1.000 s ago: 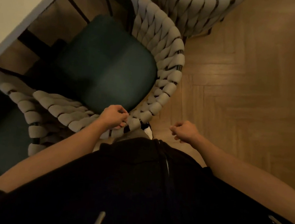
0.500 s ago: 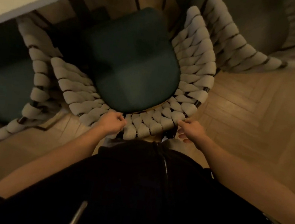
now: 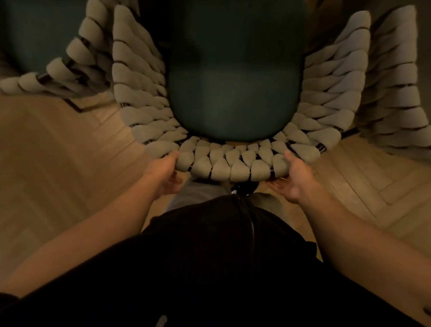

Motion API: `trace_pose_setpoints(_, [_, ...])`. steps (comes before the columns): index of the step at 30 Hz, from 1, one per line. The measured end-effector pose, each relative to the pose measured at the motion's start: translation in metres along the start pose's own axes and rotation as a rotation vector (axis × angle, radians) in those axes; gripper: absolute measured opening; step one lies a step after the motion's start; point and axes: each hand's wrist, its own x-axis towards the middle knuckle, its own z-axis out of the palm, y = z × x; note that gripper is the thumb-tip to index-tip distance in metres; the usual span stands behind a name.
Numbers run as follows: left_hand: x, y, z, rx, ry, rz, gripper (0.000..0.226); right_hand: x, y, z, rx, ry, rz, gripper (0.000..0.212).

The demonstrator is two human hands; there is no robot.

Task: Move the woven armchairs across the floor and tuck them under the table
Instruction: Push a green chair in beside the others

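Looking down, a woven armchair [image 3: 141, 95] fills the centre of the frame, its dark green seat [image 3: 233, 66] pointing to the top edge. Left hand [image 3: 166, 174] and right hand [image 3: 294, 176] each cup the curved back rim, fingers half open, thumbs on top. Two more chairs crowd in beside it, left [image 3: 86, 41] and right [image 3: 395, 84]. Bare parquet floor [image 3: 48, 160] lies open at lower left and right.
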Motion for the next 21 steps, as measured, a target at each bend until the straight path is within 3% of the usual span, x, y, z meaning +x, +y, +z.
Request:
trace_pose_setpoints(3, [0.013,0.001,0.013,-0.427,-0.14,-0.028,0.036,0.011,-0.003,0.002,0.094,-0.026,0.064,0.05])
trace_pose_setpoints(6, [0.03,0.003,0.021,-0.63,-0.183,-0.041,0.036,0.021,-0.003,0.005,0.218,-0.021,0.061,0.044])
trace_pose_setpoints(15, [0.028,0.001,0.03,-0.858,-0.123,-0.037,0.042,0.02,0.0,0.005,0.354,-0.007,0.036,0.033])
trace_pose_setpoints(21, [0.029,0.0,0.03,-0.915,-0.096,-0.034,0.046,0.016,-0.002,0.008,0.326,0.056,0.015,0.044])
